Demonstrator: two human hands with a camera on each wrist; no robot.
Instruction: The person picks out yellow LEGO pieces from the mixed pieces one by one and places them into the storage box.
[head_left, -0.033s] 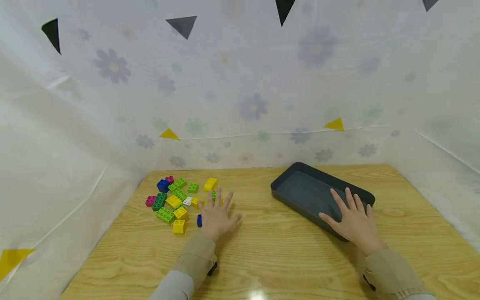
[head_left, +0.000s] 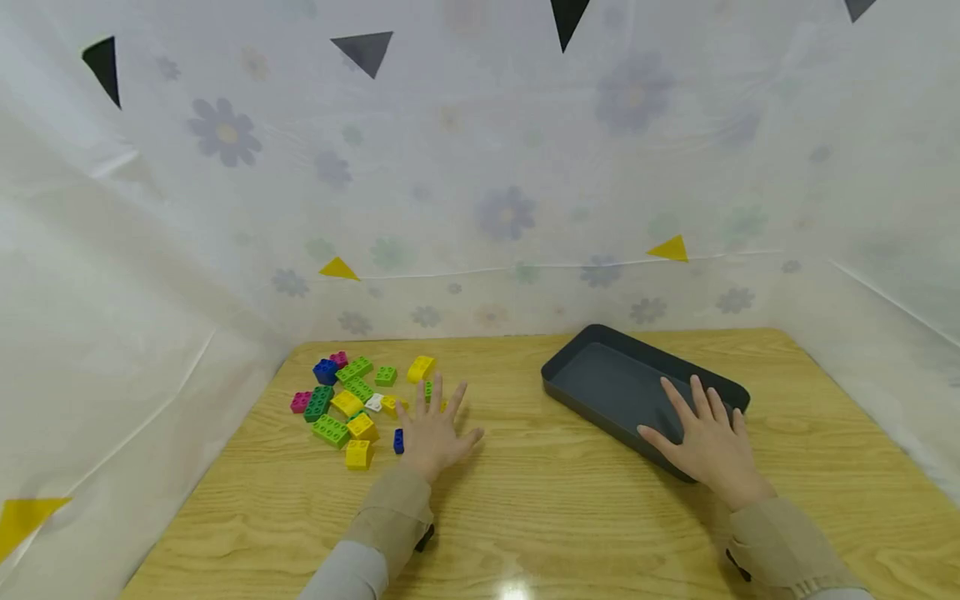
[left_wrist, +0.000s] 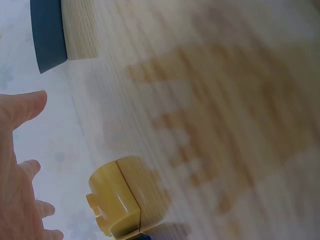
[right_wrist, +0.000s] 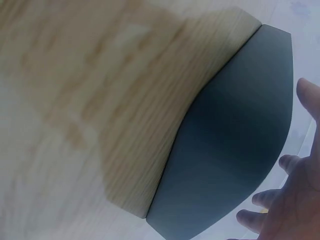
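Observation:
My left hand [head_left: 432, 437] hovers with spread fingers over the right side of a group of toy building bricks, holding nothing. Partly hidden by it are a small blue brick [head_left: 399, 441] and a light green brick [head_left: 428, 390]. In the left wrist view a yellow brick [left_wrist: 116, 200] stands below the fingers. My right hand [head_left: 712, 454], fingers also spread, is over the near right corner of a dark grey rectangular tray [head_left: 600, 379]. In the right wrist view the tray's outer wall [right_wrist: 225, 130] fills the middle, and the fingers are above its rim.
Several more bricks lie at the table's left, among them a dark green brick [head_left: 318, 403], a yellow brick [head_left: 359, 455] and a magenta brick [head_left: 301, 402]. Behind the wooden table [head_left: 517, 500] hangs a white flowered curtain [head_left: 450, 183], with similar sheets at both sides.

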